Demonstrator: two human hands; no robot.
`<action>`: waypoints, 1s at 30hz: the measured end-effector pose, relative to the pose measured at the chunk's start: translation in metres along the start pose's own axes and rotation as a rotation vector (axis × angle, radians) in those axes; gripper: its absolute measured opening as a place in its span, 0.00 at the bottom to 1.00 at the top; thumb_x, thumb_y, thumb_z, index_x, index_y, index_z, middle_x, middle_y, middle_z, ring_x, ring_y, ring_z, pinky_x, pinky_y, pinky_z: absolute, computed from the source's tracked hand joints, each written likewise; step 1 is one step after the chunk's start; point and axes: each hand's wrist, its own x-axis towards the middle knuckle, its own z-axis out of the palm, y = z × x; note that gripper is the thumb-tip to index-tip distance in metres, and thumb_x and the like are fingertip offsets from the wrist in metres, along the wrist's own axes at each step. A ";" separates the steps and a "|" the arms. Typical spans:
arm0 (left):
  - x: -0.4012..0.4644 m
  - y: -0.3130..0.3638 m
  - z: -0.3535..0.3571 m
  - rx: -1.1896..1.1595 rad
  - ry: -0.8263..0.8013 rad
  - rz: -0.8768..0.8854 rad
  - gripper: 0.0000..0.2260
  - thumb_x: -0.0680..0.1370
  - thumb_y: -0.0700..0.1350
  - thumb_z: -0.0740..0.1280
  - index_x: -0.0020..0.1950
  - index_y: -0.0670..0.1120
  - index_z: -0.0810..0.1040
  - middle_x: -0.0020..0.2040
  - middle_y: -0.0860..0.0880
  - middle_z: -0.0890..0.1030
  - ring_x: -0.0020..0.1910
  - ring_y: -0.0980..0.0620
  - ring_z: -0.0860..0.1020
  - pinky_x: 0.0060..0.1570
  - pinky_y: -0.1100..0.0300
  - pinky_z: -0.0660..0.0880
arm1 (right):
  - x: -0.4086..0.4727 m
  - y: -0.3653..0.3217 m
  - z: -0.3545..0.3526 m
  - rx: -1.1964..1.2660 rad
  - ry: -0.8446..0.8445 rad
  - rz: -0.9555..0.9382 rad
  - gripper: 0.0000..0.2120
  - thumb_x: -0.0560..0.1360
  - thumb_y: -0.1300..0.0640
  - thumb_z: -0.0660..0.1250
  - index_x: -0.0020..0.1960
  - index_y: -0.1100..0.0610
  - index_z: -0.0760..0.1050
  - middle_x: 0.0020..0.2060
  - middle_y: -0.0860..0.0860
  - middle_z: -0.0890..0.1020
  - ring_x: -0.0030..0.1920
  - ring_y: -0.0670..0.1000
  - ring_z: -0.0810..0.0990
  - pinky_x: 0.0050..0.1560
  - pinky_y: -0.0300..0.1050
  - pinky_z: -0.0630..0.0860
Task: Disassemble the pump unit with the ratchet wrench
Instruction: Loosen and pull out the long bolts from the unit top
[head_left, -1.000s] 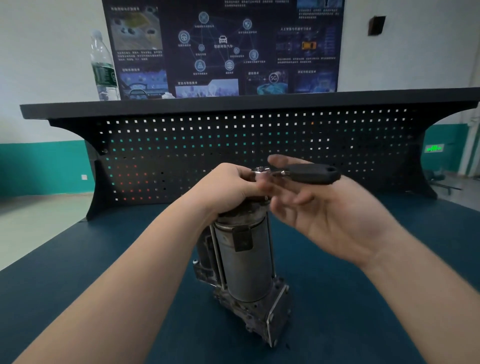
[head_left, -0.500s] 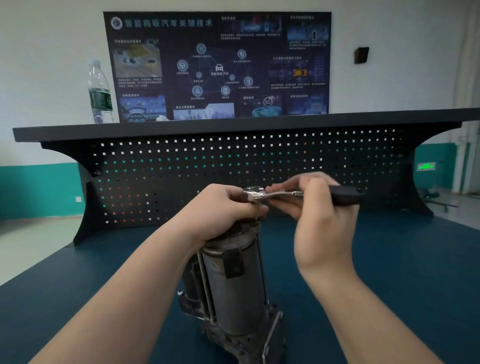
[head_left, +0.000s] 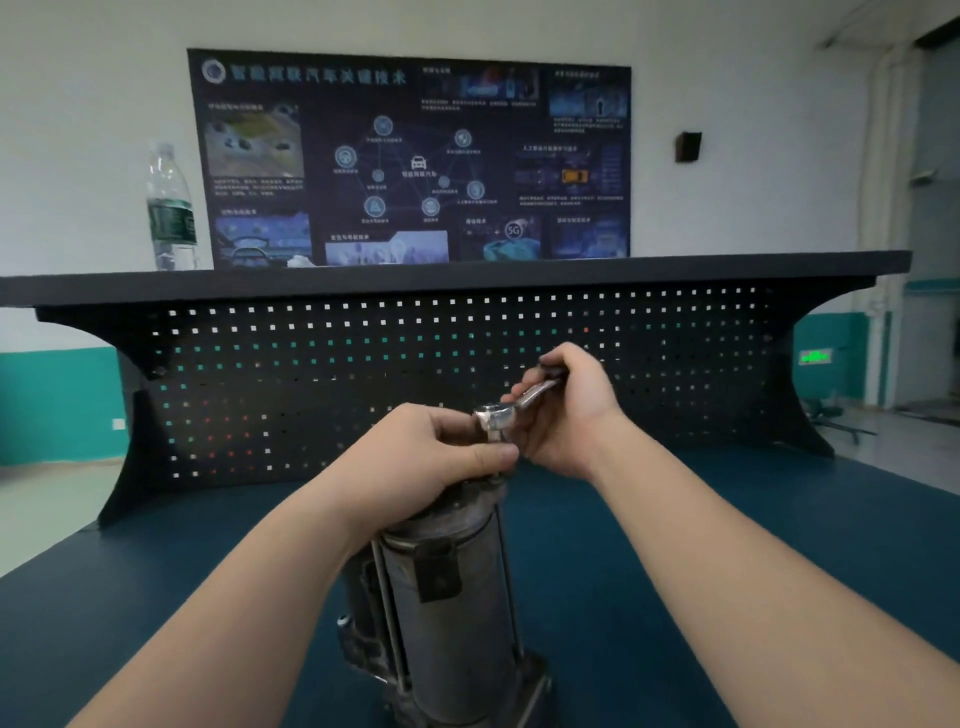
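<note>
The pump unit (head_left: 447, 597) stands upright on the blue bench mat (head_left: 727, 545); its steel body looks heavy, rigid and possibly greasy. The left hand (head_left: 415, 467) curls its fingers over the cap, a sensible hold against twisting. The right hand (head_left: 566, 410) wraps its fingers round the ratchet wrench (head_left: 519, 402) handle, its head seated on a top fastener.

Training workshop, black pegboard-backed workbench (head_left: 467, 384), blue mat top (head_left: 675, 519), automotive technology poster (head_left: 410, 156) on wall
</note>
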 end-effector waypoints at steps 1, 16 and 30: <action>0.000 -0.002 -0.003 0.018 -0.039 -0.007 0.08 0.70 0.58 0.74 0.45 0.57 0.85 0.44 0.52 0.86 0.41 0.61 0.80 0.48 0.64 0.75 | 0.008 0.002 0.003 -0.068 -0.019 0.065 0.21 0.74 0.52 0.58 0.24 0.57 0.69 0.21 0.50 0.73 0.20 0.51 0.75 0.31 0.37 0.72; 0.003 0.002 0.004 -0.015 0.029 -0.070 0.04 0.73 0.50 0.71 0.41 0.55 0.86 0.43 0.49 0.86 0.43 0.56 0.79 0.55 0.55 0.76 | -0.005 0.014 -0.009 0.299 -0.080 -0.024 0.13 0.77 0.57 0.63 0.34 0.57 0.72 0.26 0.48 0.77 0.26 0.46 0.79 0.26 0.35 0.72; 0.002 0.006 -0.005 -0.216 -0.169 -0.102 0.07 0.65 0.49 0.73 0.42 0.51 0.86 0.42 0.51 0.84 0.40 0.57 0.79 0.43 0.67 0.76 | -0.080 0.048 -0.001 -0.298 -0.181 -1.140 0.11 0.75 0.59 0.63 0.34 0.56 0.74 0.28 0.54 0.79 0.31 0.53 0.80 0.32 0.46 0.75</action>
